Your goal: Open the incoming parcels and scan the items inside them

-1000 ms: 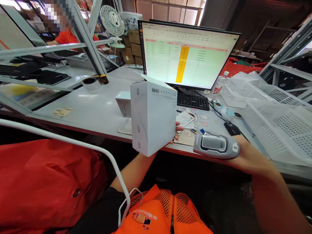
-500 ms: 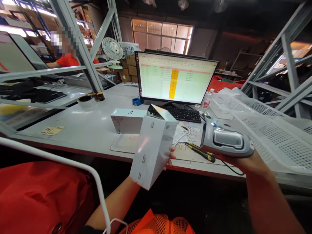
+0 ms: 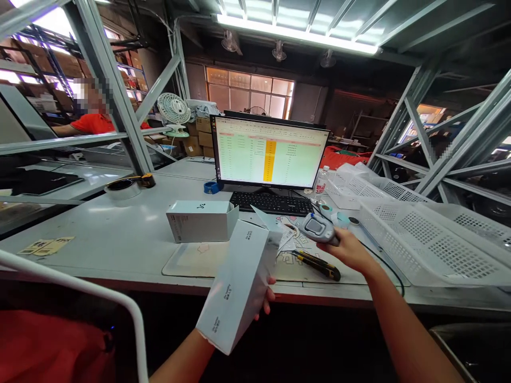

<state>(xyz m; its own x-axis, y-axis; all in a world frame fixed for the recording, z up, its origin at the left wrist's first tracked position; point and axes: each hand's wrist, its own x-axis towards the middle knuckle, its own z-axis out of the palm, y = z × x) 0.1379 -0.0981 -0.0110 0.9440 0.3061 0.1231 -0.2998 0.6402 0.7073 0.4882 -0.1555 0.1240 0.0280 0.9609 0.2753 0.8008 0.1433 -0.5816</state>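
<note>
Your left fingers (image 3: pixel 271 294) are gripping the tilted white box (image 3: pixel 233 284), which extends to the left of them, its upper flap (image 3: pixel 261 218) raised; your right hand (image 3: pixel 352 251) has its fingers curled around the gray scanner (image 3: pixel 315 227). On the desk (image 3: pixel 99 229), the cutter (image 3: pixel 318 265) lies between your two hands' fingers; a second white box (image 3: pixel 202 223) sits beyond your left fingers, to the left; the black keyboard (image 3: pixel 271 203) is farther beyond.

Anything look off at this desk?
No spill visible. The box in the left hand is tilted, its end flap sticking up unclosed; a cutter lies loose near the front edge of the desk.
</note>
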